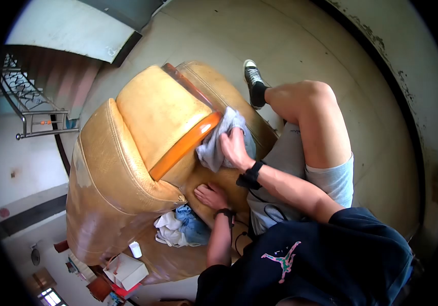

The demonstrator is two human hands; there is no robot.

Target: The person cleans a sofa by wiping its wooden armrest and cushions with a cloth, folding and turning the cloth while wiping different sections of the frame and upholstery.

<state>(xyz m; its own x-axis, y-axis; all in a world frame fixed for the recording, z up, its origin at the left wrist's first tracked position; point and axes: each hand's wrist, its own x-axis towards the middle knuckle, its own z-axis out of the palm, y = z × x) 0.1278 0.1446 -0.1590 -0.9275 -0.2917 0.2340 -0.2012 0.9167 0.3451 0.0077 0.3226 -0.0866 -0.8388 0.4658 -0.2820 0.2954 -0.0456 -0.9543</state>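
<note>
Grey cloth (209,152): crumpled, against the orange wooden armrest trim (185,146) of the tan leather sofa (163,104); probably light, limp and unbreakable, best gripped by a bunched fold.
Right hand (235,148): fingers curled into the cloth, clasping it.
Left hand (211,196): palm down on the leather, fingers slightly apart, holding nothing visible.
Crumpled clothes (191,227): white and blue, near the left wrist.
Containers: white cup (135,249) and white paper bag (128,274); contents not discernible.
</note>
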